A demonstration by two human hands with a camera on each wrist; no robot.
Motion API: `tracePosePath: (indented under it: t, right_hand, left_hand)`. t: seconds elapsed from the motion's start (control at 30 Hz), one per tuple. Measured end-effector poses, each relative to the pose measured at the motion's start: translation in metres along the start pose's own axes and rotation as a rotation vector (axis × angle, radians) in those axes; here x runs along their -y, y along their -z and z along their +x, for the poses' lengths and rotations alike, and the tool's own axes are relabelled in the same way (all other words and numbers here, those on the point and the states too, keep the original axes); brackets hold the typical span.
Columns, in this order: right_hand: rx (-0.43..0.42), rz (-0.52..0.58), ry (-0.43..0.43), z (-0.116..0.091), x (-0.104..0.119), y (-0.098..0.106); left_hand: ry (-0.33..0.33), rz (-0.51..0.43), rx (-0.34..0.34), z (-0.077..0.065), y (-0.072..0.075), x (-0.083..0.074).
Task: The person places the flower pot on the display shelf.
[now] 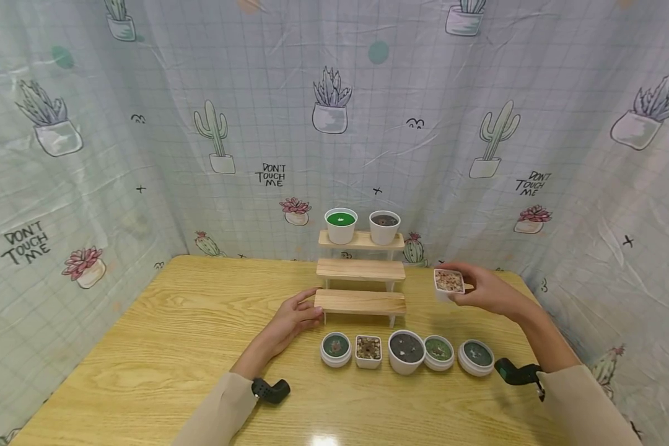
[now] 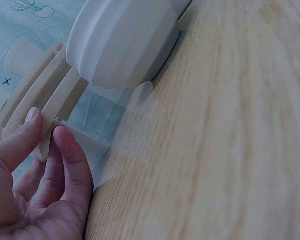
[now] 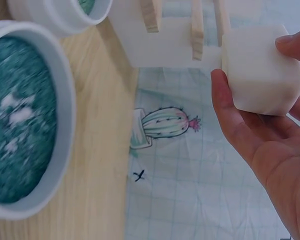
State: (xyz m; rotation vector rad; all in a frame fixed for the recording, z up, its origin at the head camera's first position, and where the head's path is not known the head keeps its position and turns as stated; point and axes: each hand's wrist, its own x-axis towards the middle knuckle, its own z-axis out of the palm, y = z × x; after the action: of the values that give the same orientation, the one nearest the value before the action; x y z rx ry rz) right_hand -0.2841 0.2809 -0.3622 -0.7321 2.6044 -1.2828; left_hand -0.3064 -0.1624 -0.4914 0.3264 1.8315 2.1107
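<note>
Left hand point(image 1: 290, 319): just below and left of the centre in the head view, we see thumb and fingers narrowed on the stand, pinching the left end of its bottom board.
Stepped stand point(image 1: 360, 302): we find it near the middle of the frame, with 3 pale wooden boards on white supports.
Top board: we count 2 round white pots, a bright green-topped pot point(image 1: 341, 227) at the left and a grey-topped pot point(image 1: 384, 228) at the right.
Right hand point(image 1: 487, 291): right of centre, we see its fingers and thumb holding a small pot by its sides; the right wrist view puts this grip at the right edge.
Held pot point(image 1: 448, 282): white, squarish, filled with reddish-pale gravel; we see it raised off the table, to the right of the stand.
Front row: below the stand we count 5 white pots, left to right: a small round pot point(image 1: 336, 348), a square pebbled pot point(image 1: 368, 351), a larger grey-filled pot point(image 1: 406, 351), a green-filled pot point(image 1: 438, 353) and a dark teal-filled pot point(image 1: 476, 357).
Table point(image 1: 201, 310): yellowish wood grain across the lower frame.
Curtain point(image 1: 256, 93): we see printed cacti and lettering across the upper frame.
Wrists: we see 1 dark device point(image 1: 270, 391) at the left sleeve and another point(image 1: 518, 373) at the right.
</note>
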Motion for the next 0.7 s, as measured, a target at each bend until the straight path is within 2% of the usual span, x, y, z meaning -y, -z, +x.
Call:
tracePosePath:
  t: [0.23, 0.7]
  right_hand:
    - [0.005, -0.004, 0.017, 0.013, 0.011, -0.002]
    - [0.002, -0.081, 0.07, 0.038, 0.021, -0.012]
  left_hand:
    - [0.005, 0.005, -0.001, 0.001, 0.001, 0.0]
    - [0.0, 0.001, 0.012, 0.002, 0.003, 0.001]
